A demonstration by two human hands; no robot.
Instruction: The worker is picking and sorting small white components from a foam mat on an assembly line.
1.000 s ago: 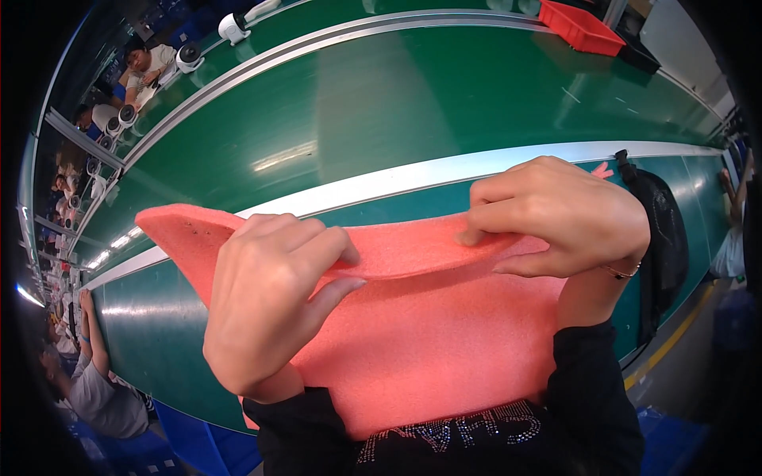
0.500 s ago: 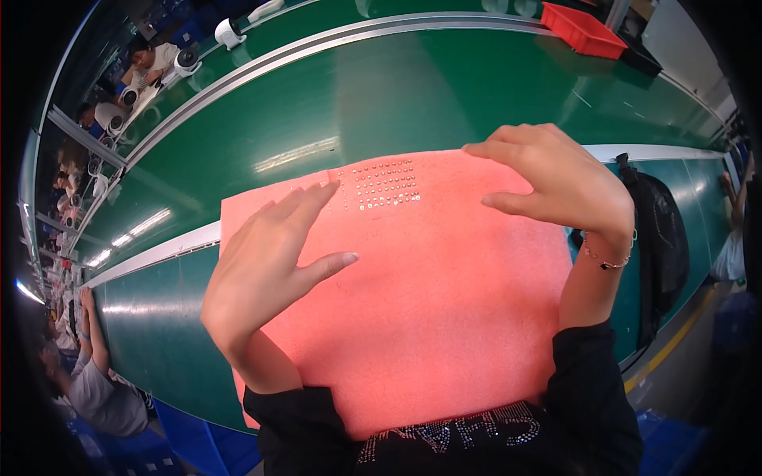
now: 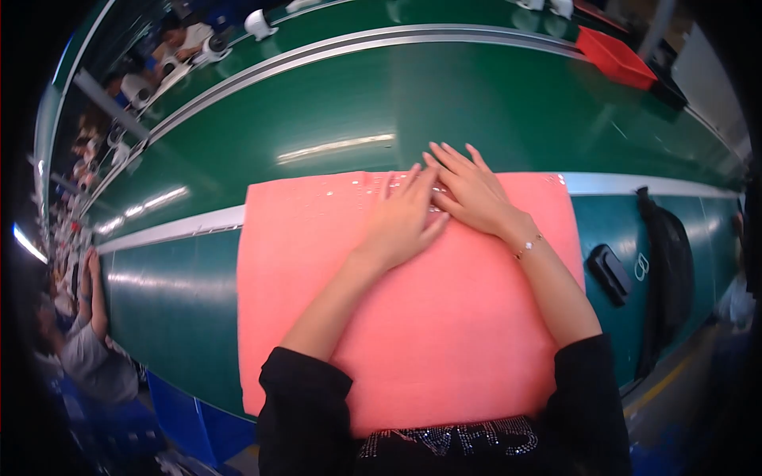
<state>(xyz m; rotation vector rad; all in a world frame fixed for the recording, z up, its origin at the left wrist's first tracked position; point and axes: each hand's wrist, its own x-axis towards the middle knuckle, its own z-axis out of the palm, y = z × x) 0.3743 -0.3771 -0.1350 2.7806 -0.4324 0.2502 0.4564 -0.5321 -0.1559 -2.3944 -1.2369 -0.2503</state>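
A pink foam sheet (image 3: 429,349) lies in front of me, its far edge over the green work surface. Near that edge are small shiny metal pieces (image 3: 355,183), too small to name; some show left of my hands and a few more sit at the far right corner. My left hand (image 3: 401,220) lies with fingers stretched out over the pieces. Touching its fingertips is my right hand (image 3: 479,197), fingers spread and slanting to the left. Both hands cover the middle of the pieces. Neither grips anything that I can see.
Right of the foam are a black case (image 3: 609,274), a pale loop (image 3: 641,266) and a black bag (image 3: 668,254). A red tray (image 3: 617,59) stands at the far right. White cameras (image 3: 259,25) line the far left, where other people sit. A co-worker's arm (image 3: 96,297) reaches in at left.
My hands have come together over the metal pieces from either side of the foam. The neat rows seen before are now covered or scattered. The view has shifted, bringing the black case into sight.
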